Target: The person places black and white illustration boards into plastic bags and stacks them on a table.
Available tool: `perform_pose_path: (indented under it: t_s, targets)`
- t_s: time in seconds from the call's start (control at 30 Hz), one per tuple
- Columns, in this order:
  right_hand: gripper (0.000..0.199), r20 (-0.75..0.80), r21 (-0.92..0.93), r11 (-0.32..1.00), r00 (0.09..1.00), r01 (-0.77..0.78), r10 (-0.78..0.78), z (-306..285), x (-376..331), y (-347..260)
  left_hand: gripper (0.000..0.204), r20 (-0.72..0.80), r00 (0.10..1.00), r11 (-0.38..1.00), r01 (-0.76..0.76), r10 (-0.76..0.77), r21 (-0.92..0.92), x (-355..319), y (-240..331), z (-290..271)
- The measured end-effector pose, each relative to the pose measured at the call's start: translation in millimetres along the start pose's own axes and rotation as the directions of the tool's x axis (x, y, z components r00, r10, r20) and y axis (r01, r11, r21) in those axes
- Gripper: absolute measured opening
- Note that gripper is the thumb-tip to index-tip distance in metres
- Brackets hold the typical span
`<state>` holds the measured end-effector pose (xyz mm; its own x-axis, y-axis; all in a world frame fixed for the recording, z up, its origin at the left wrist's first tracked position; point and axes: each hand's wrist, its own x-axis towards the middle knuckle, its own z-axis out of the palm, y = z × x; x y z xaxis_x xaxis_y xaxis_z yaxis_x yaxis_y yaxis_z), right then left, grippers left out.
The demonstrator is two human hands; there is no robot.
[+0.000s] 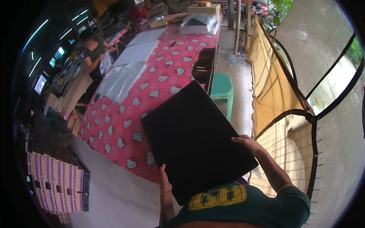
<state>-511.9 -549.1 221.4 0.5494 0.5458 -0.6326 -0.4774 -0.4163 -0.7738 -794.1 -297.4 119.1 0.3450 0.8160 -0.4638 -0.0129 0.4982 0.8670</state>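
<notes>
Both hands, left hand (164,181) and right hand (245,142), clasp opposite edges of a flat black board (195,138), keeping it level at chest height above the pink patterned tabletop (125,125).

A matt black board (195,138) above a smooth pink printed tablecloth (152,95) with glossy clear plastic sheets (121,79).

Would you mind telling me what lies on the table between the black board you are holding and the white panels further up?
In the head view, clear plastic bags lie on the pink tablecloth between the black board and the white panels.
</notes>
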Motion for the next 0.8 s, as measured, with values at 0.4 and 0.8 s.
perform_pose_path:
  t_s: [0.4,0.8]
  targets:
    - [0.039,0.531,0.038,0.989,0.841,-0.145,0.103,-53.7,249.0,-120.4,0.034,-0.13,0.989,0.968,0.034,-0.069,-0.25,75.6,-15.4,96.9]
    - [0.061,0.705,0.488,0.812,0.693,-0.321,-0.15,-92.7,438.1,-270.9,0.03,-0.163,0.986,0.889,-0.103,0.033,-0.446,210.3,70.4,244.1]
